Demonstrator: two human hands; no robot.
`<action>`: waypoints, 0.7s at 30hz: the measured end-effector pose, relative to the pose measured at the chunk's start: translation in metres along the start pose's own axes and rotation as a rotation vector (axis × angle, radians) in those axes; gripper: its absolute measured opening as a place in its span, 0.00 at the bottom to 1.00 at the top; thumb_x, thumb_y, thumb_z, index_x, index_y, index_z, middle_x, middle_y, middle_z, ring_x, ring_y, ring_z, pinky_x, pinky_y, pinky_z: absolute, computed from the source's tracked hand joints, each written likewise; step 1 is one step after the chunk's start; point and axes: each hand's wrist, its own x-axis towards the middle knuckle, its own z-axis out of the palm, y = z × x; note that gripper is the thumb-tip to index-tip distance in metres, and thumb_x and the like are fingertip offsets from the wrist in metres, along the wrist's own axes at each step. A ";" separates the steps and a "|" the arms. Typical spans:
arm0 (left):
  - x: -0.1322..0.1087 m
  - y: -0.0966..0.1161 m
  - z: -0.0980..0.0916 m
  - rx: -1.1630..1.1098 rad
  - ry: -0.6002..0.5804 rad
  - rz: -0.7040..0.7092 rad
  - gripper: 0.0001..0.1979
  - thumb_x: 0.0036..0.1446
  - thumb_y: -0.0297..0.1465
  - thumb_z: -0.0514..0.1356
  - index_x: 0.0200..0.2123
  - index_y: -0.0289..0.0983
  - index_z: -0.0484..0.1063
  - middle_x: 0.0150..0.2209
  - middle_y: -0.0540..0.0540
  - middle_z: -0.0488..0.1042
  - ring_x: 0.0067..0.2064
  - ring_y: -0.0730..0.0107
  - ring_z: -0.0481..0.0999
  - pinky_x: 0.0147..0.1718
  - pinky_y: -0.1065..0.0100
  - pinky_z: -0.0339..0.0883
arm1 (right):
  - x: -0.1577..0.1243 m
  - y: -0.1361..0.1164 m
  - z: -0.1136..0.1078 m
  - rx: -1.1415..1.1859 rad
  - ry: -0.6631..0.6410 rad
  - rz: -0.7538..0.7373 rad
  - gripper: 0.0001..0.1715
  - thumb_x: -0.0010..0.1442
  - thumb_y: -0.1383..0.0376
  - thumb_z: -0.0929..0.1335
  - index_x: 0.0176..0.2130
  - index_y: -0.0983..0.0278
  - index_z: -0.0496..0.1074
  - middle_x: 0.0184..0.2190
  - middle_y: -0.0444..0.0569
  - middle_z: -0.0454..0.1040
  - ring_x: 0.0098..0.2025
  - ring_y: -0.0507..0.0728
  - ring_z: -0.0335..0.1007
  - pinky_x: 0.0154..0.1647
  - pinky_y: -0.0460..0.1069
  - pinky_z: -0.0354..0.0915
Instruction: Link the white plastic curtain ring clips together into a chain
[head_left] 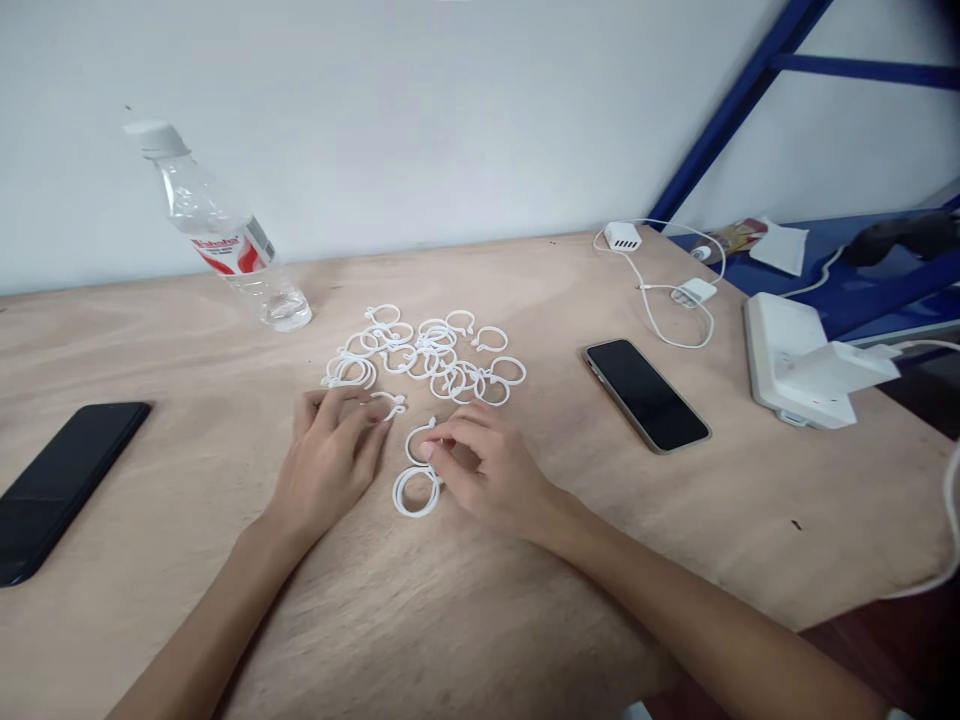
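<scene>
A pile of several white plastic rings (427,355) lies on the wooden table (465,600). My left hand (330,455) rests palm down, fingers stretched, its fingertips touching a white ring (390,403) at the pile's near edge. My right hand (487,465) is curled, its fingertips pinching an open white ring (417,438). Just below it lies a short stack of closed white rings (416,492), touching the right hand's thumb side.
A clear water bottle (225,235) stands at the back left. One black phone (56,480) lies at the left, another phone (645,392) at the right. White chargers and cables (675,290) and a white power strip (795,360) sit by the blue frame (750,80).
</scene>
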 end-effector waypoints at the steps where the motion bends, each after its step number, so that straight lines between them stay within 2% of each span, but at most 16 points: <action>1: -0.001 0.002 -0.002 -0.026 0.021 0.004 0.08 0.62 0.33 0.54 0.40 0.39 0.71 0.49 0.39 0.68 0.55 0.51 0.63 0.52 0.49 0.58 | 0.000 0.001 -0.001 -0.014 0.015 0.004 0.07 0.60 0.68 0.66 0.33 0.62 0.75 0.31 0.47 0.75 0.38 0.55 0.68 0.46 0.53 0.64; 3: -0.004 0.009 -0.007 -0.123 0.029 -0.001 0.06 0.61 0.33 0.54 0.36 0.39 0.69 0.49 0.40 0.67 0.54 0.52 0.63 0.52 0.49 0.59 | 0.001 0.002 -0.002 -0.029 0.042 0.034 0.07 0.61 0.66 0.66 0.37 0.62 0.75 0.32 0.48 0.75 0.39 0.56 0.69 0.45 0.53 0.64; 6: -0.008 0.024 -0.014 -0.363 -0.054 -0.031 0.05 0.62 0.32 0.54 0.33 0.39 0.67 0.51 0.42 0.66 0.55 0.57 0.65 0.51 0.54 0.62 | 0.002 0.002 -0.005 0.022 0.023 0.117 0.11 0.60 0.62 0.67 0.43 0.62 0.74 0.34 0.48 0.75 0.39 0.55 0.69 0.42 0.51 0.64; 10: -0.012 0.038 -0.018 -0.571 -0.110 -0.067 0.05 0.62 0.31 0.53 0.32 0.39 0.65 0.51 0.43 0.65 0.56 0.61 0.65 0.48 0.60 0.63 | 0.004 -0.002 -0.005 0.225 -0.092 0.213 0.09 0.62 0.63 0.66 0.35 0.63 0.76 0.29 0.45 0.75 0.34 0.52 0.68 0.36 0.48 0.62; 12: -0.011 0.041 -0.018 -0.584 -0.106 -0.090 0.03 0.62 0.32 0.55 0.36 0.40 0.65 0.49 0.43 0.66 0.53 0.61 0.66 0.48 0.60 0.63 | 0.004 -0.004 -0.005 0.357 -0.114 0.284 0.11 0.62 0.62 0.66 0.32 0.63 0.75 0.28 0.44 0.74 0.32 0.52 0.67 0.35 0.48 0.62; 15: -0.009 0.040 -0.017 -0.522 -0.142 -0.107 0.09 0.62 0.37 0.53 0.43 0.40 0.65 0.43 0.45 0.70 0.45 0.61 0.68 0.44 0.58 0.61 | 0.006 -0.005 -0.004 0.536 -0.128 0.391 0.11 0.60 0.60 0.67 0.31 0.64 0.75 0.26 0.44 0.73 0.30 0.52 0.66 0.34 0.48 0.62; 18: -0.009 0.038 -0.015 -0.491 -0.249 -0.057 0.16 0.66 0.41 0.45 0.32 0.39 0.65 0.29 0.48 0.69 0.35 0.63 0.65 0.37 0.58 0.57 | 0.007 -0.007 -0.003 0.632 -0.158 0.453 0.13 0.58 0.58 0.68 0.28 0.65 0.74 0.24 0.43 0.71 0.29 0.51 0.66 0.33 0.47 0.62; 21: -0.011 0.041 -0.012 -0.489 -0.252 -0.015 0.22 0.66 0.43 0.39 0.27 0.39 0.61 0.25 0.49 0.64 0.32 0.63 0.61 0.34 0.59 0.55 | 0.005 -0.011 -0.001 0.654 -0.180 0.456 0.14 0.57 0.57 0.69 0.28 0.64 0.73 0.25 0.43 0.72 0.29 0.51 0.66 0.33 0.47 0.63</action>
